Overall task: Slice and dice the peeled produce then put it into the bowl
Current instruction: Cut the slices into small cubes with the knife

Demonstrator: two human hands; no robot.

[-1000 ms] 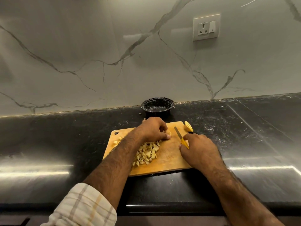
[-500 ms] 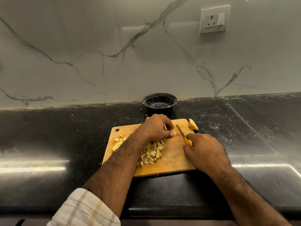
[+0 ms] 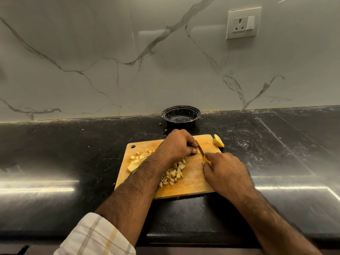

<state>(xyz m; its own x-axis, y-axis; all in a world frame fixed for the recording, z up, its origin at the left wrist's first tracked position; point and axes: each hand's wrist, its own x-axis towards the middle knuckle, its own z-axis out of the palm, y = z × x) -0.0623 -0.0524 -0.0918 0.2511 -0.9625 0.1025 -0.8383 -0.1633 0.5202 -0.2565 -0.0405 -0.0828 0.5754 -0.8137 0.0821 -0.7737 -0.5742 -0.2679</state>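
A wooden cutting board (image 3: 195,184) lies on the black counter. My left hand (image 3: 177,145) curls over a piece of pale peeled produce at the board's far middle; the piece is mostly hidden under the fingers. My right hand (image 3: 224,171) grips a small knife with a yellow handle (image 3: 207,161), its blade (image 3: 200,149) lying right against my left fingertips. A pile of diced pieces (image 3: 173,173) sits mid-board, and more pieces (image 3: 137,161) lie at the left. A yellow chunk (image 3: 219,141) rests off the board's far right corner. The black bowl (image 3: 181,116) stands behind the board.
A marble wall rises behind the counter, with a power socket (image 3: 242,23) high on the right. A few small crumbs (image 3: 160,124) lie left of the bowl. The counter's front edge (image 3: 184,236) runs below the board.
The knife blade has moved left toward my left fingertips. My left hand stays curled over the piece. The camera view shifted slightly.
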